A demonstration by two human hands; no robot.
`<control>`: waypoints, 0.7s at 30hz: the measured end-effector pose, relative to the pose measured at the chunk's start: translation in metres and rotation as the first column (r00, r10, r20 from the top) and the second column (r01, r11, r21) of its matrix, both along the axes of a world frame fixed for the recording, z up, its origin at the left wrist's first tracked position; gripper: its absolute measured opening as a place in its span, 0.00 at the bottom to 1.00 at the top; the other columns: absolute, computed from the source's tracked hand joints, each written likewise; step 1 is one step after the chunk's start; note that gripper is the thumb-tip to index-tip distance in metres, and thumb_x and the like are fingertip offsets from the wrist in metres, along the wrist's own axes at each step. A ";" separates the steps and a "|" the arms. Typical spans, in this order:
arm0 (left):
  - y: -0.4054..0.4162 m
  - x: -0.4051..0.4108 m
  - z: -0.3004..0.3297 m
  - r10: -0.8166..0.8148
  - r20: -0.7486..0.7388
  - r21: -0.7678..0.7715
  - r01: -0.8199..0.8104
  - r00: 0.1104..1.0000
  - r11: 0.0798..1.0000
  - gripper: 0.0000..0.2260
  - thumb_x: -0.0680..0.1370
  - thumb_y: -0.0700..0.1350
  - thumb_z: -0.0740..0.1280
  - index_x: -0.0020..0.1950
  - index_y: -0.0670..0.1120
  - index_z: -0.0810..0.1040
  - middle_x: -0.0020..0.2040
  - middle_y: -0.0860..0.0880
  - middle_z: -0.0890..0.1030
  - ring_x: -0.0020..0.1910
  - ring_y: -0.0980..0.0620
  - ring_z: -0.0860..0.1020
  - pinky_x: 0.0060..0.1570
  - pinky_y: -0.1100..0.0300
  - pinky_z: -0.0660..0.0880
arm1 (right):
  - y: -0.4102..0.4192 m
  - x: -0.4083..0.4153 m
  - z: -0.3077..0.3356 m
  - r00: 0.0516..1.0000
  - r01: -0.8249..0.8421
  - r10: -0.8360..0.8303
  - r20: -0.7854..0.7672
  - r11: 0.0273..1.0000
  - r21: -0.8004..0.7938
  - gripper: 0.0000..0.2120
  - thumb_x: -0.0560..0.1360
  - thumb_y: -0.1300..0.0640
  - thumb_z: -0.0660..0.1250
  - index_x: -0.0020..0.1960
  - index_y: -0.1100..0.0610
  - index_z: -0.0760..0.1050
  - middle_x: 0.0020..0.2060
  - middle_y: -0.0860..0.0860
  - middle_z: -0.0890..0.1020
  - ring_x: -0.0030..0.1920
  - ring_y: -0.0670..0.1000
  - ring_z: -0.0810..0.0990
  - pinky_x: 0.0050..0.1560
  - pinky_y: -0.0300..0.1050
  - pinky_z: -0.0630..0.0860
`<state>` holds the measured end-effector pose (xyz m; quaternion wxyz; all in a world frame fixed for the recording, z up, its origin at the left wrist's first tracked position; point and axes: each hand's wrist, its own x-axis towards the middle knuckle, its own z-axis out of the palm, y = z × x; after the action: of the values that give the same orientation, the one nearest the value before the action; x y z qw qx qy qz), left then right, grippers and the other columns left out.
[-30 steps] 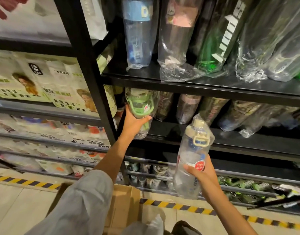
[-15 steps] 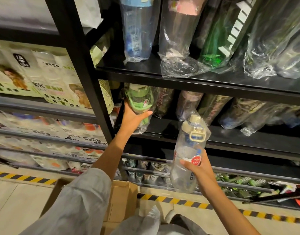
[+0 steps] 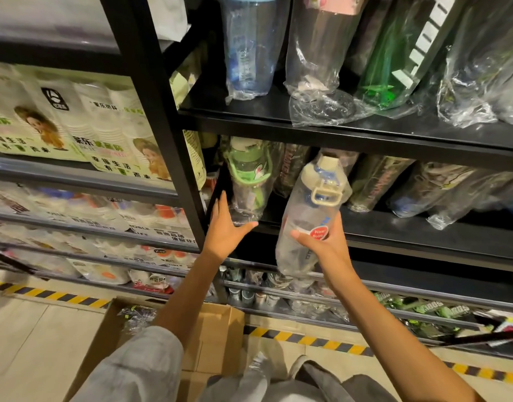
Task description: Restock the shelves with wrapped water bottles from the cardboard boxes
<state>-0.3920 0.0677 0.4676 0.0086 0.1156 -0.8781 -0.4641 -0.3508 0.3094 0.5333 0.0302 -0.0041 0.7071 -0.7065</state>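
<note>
Right hand (image 3: 326, 245) grips cream-lidded wrapped bottle (image 3: 307, 216) mid-body, left hand (image 3: 226, 230) open beside green-lidded bottle (image 3: 246, 181): seemingly light, rigid, wrap slippery; hold mid-body.

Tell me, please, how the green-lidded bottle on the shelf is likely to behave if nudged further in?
The green-lidded bottle looks empty, so probably light and easily shoved. It leans while the left hand steadies its base, so it may tip. Its loose plastic wrap could slide or snag on the black shelf.
</note>
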 end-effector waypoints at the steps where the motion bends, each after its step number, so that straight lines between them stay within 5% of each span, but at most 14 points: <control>1: -0.001 0.002 -0.003 -0.016 0.024 -0.065 0.018 1.000 0.998 0.51 0.75 0.60 0.75 0.85 0.50 0.44 0.85 0.48 0.48 0.84 0.48 0.50 0.79 0.48 0.58 | -0.005 -0.005 0.002 1.000 0.003 -0.003 -0.013 1.000 0.004 0.35 0.70 0.62 0.81 0.67 0.38 0.69 0.62 0.45 0.82 0.61 0.46 0.83 0.58 0.44 0.81; 7: 0.000 0.002 -0.006 -0.079 -0.025 -0.343 0.066 0.997 0.937 0.42 0.80 0.60 0.69 0.84 0.41 0.55 0.84 0.43 0.58 0.84 0.47 0.51 0.82 0.51 0.47 | -0.022 -0.028 0.014 0.999 0.024 -0.023 -0.036 1.000 0.011 0.37 0.69 0.61 0.82 0.71 0.49 0.68 0.61 0.47 0.82 0.59 0.45 0.84 0.60 0.46 0.82; 17: -0.002 0.002 -0.006 -0.083 -0.026 -0.365 0.068 0.996 0.929 0.41 0.80 0.61 0.69 0.83 0.41 0.56 0.83 0.43 0.60 0.83 0.45 0.53 0.82 0.50 0.49 | -0.030 -0.036 0.012 0.996 0.060 -0.059 -0.066 0.998 0.025 0.38 0.70 0.62 0.82 0.72 0.45 0.66 0.65 0.46 0.80 0.63 0.45 0.82 0.63 0.50 0.81; 21: -0.003 0.003 -0.007 -0.088 -0.024 -0.356 0.074 0.996 0.932 0.40 0.80 0.61 0.69 0.83 0.42 0.56 0.83 0.44 0.60 0.83 0.46 0.53 0.82 0.50 0.49 | -0.034 -0.049 0.010 0.993 0.106 -0.100 -0.069 0.990 0.098 0.47 0.66 0.52 0.85 0.76 0.47 0.62 0.71 0.47 0.76 0.69 0.48 0.78 0.69 0.55 0.77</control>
<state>-0.3892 0.0648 0.4611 0.0275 0.0665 -0.9511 -0.3005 -0.3995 0.2754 0.5434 -0.0288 0.0115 0.7418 -0.6699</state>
